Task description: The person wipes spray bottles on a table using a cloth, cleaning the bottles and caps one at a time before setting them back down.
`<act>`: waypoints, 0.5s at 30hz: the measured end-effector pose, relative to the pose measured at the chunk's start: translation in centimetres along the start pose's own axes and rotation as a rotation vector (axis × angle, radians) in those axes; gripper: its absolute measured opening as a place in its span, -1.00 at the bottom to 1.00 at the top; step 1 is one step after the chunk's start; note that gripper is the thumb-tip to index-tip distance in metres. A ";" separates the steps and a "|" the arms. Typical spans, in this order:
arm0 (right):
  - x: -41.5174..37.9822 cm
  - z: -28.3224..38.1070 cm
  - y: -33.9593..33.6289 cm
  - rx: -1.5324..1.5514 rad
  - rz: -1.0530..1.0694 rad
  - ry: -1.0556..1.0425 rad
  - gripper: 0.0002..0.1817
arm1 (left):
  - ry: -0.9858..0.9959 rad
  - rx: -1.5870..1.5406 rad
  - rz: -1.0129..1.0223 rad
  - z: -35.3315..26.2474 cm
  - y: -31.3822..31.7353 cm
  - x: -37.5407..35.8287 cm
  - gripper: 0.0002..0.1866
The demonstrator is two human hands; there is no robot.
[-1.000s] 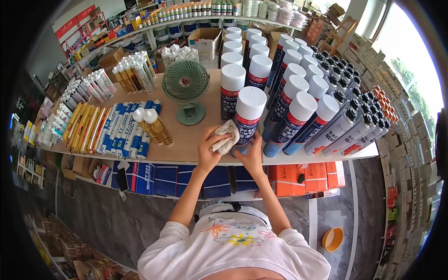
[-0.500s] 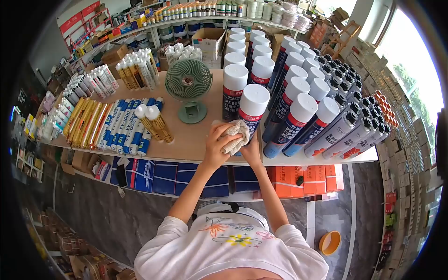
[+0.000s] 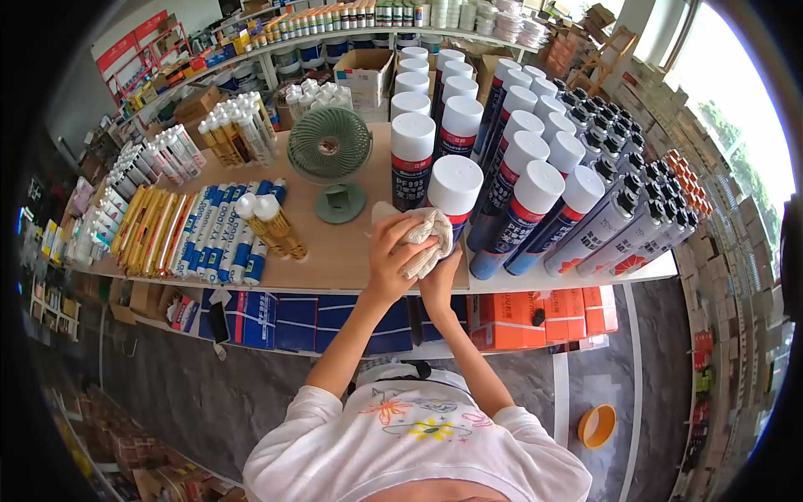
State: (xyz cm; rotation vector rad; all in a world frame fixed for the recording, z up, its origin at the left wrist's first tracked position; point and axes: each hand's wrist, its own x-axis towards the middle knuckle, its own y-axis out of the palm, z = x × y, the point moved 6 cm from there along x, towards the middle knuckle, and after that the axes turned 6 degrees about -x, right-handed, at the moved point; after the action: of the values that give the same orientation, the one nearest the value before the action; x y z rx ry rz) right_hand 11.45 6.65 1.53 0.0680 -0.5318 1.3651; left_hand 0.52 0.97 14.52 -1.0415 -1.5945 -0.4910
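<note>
I see left hand [image 3: 393, 255] clutching cloth [image 3: 431, 243] against the can [image 3: 455, 186], right hand [image 3: 439, 282] grip hidden, can't tell; uneven pressure could topple it into neighbouring cans [image 3: 508, 231] right of the hands.

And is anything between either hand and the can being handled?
Yes, on one side: the cloth lies between the left hand and the white-capped can. Nothing visible separates the right hand from the can's lower side, though its grip is partly hidden.

Head camera looks forward, down onto the tabletop [image 3: 341, 253].
</note>
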 end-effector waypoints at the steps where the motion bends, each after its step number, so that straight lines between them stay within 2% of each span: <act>1: -0.1 0.2 0.0 -0.018 -0.011 -0.003 -0.16 | -0.028 0.006 -0.018 0.8 0.2 -1.1 -0.60; 2: -0.2 0.9 -0.2 -0.088 -0.033 -0.092 -0.16 | -0.026 0.002 -0.014 1.3 0.5 -2.2 -0.60; 4: 0.0 0.4 -0.3 -0.087 -0.035 -0.085 -0.16 | -0.220 -0.030 0.024 3.3 0.9 -4.4 -0.62; 6: 0.1 -0.2 -0.6 -0.046 0.017 -0.026 -0.15 | -0.230 -0.048 0.047 3.6 0.7 -5.5 -0.62; 11: -0.8 -0.5 -0.7 -0.099 -0.034 -0.065 -0.13 | -0.229 -0.044 0.078 3.6 0.3 -5.3 -0.65; 14: -0.3 0.2 -1.0 -0.138 0.012 -0.113 -0.08 | -0.213 -0.053 0.057 2.9 -0.3 -4.1 -0.64; 15: -0.2 0.1 -1.2 -0.113 0.050 -0.198 -0.04 | -0.193 -0.050 0.059 2.4 -0.6 -3.4 -0.62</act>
State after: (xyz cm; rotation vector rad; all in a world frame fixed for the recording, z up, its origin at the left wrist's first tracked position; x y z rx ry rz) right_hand 12.48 6.21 1.83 0.0987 -0.7810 1.3826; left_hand -1.41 1.26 10.73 -1.1998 -1.7229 -0.4016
